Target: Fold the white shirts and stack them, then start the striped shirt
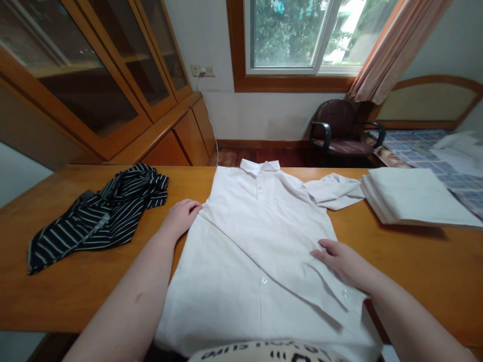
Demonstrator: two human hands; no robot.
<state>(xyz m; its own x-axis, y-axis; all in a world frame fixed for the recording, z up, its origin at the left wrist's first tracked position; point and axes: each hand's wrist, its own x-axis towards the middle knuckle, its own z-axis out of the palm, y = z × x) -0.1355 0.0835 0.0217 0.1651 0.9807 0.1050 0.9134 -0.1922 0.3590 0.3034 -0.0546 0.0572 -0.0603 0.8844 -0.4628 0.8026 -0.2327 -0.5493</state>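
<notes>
A white button-front shirt (256,261) lies flat on the wooden table (75,296), its collar at the far side and a long diagonal fold across its front. One short sleeve (334,191) sticks out to the right. My left hand (181,217) rests on the shirt's upper left edge, with no clear grip. My right hand (337,260) lies on the lower right of the shirt, fingers slightly apart and flat on the fabric.
A black-and-white striped garment (100,218) lies crumpled on the table's left. A stack of folded white cloth (411,196) sits at the right. Behind the table are a glass-fronted wooden cabinet (94,85), a dark chair (339,130) and a bed (415,146).
</notes>
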